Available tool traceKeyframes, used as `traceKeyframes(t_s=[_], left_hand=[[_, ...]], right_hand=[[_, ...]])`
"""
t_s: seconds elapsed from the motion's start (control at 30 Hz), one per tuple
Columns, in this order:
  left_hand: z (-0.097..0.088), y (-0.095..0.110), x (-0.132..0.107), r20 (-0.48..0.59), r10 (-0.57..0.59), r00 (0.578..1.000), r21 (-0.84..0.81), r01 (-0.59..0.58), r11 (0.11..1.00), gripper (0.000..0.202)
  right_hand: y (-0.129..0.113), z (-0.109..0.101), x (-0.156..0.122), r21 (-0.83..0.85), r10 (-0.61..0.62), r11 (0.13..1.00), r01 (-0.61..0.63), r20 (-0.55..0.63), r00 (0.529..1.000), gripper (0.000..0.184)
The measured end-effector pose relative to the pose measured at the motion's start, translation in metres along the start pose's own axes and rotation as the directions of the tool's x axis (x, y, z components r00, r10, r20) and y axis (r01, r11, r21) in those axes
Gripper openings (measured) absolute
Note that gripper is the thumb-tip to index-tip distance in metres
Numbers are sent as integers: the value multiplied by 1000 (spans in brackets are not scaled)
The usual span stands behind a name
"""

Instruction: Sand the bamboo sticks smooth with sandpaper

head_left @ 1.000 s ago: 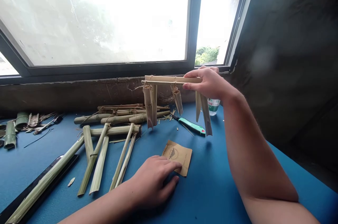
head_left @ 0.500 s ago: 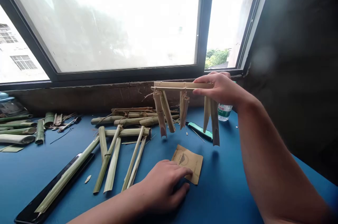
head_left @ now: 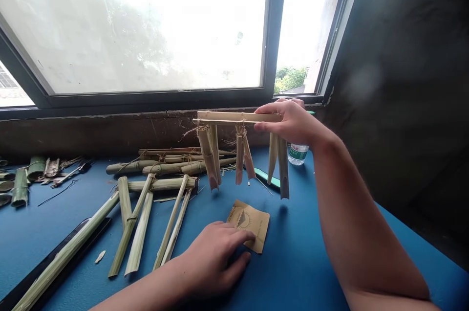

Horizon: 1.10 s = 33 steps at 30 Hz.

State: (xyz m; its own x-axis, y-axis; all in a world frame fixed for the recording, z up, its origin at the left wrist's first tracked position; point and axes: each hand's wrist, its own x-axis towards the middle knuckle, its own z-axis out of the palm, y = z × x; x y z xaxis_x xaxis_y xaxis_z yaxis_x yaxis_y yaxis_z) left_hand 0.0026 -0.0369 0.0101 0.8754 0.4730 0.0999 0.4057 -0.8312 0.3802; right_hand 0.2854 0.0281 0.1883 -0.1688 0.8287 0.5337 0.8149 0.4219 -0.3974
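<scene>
Right hand (head_left: 291, 122), upper right of centre: clenched on one end of the crossbar of a small lashed bamboo frame (head_left: 234, 117); the frame is gripped at that end alone, so its far end projects unsupported toward frame centre. The frame is held up just in front of the window ledge (head_left: 110, 130); its split-bamboo legs (head_left: 208, 157) hang in pairs from the crossbar, with fibre lashing (head_left: 240, 129) at the joints. The rightmost leg tips appear to be off the blue mat (head_left: 311, 262), their shadow lying apart from them; for the other legs, contact cannot be confirmed.

Left hand (head_left: 214, 262), lower centre: not grasping; it lies relaxed on the mat, fingers slightly curled, with the fingertips (head_left: 249, 236) at the lower edge of a kraft paper card (head_left: 251, 225); the card lies flat, within easy reach of that hand, and below the frame in the picture.

Clearances: a band of blue mat separates the leg tips from the card; a teal-handled craft knife (head_left: 266, 177) lies beneath the frame, partly hidden by the legs; a water bottle (head_left: 298, 154) stands just behind the right-hand legs. Long bamboo strips (head_left: 139, 240) lie fanned at lower left, close to the left wrist; a bundle of bamboo lengths (head_left: 172, 164) lies behind them, near the frame's left legs; a dark slab (head_left: 54, 257) sits at the lower left edge.
</scene>
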Motion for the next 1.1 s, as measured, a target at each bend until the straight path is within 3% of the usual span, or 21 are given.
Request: traceKeyframes(t_s=[0.23,0.4,0.63,1.1], left_hand=[[-4,2,1,48,-20,999,-4,20,1000,34],[-2,1,1,46,-22,999,-14,22,1000,34],[-6,5,4,50,-37,998,-14,38,999,34],[-5,5,3,44,-33,998,-26,34,999,34]], right_hand=[[0,0,-1,22,-8,1000,10,-60,998,47],[-1,1,-1,96,-14,995,17,-35,999,50],[-4,2,-1,-58,4,998,-8,-64,998,46],[-6,4,1,-72,-50,996,45,-63,997,41]])
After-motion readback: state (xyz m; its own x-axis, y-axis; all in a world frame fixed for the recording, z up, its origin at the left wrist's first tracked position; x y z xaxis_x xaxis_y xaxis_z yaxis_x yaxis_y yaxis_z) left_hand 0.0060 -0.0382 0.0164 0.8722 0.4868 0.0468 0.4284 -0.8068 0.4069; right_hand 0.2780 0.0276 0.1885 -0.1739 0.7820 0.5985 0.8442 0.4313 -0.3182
